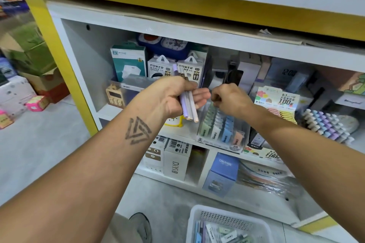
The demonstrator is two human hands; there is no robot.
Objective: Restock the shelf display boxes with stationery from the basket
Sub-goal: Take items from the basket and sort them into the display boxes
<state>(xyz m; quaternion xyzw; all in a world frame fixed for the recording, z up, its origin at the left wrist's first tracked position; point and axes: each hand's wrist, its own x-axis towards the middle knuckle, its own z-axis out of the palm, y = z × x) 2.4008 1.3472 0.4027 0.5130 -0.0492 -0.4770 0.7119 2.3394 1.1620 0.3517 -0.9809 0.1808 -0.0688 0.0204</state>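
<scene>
Pastel pens point(188, 104), three in number (one lilac, two pale cream), are gripped in a bundle by the left hand point(173, 94), thumb across the barrels and the ends of the other digits extended beneath. The bundle is held in front of the middle shelf point(177, 136), upright and slightly tilted. The right hand point(229, 98) is curled, its fingertips point(215, 100) pinched together just above the clear display box point(223, 128) at the front edge of that shelf; whether they hold an item cannot be determined. The box contains four rows of pastel erasers: green, white, blue, peach. One white basket point(199, 223) of mixed stationery sits on the floor at the bottom edge of view. Two power bank packs point(158, 69) stand behind the left hand.
</scene>
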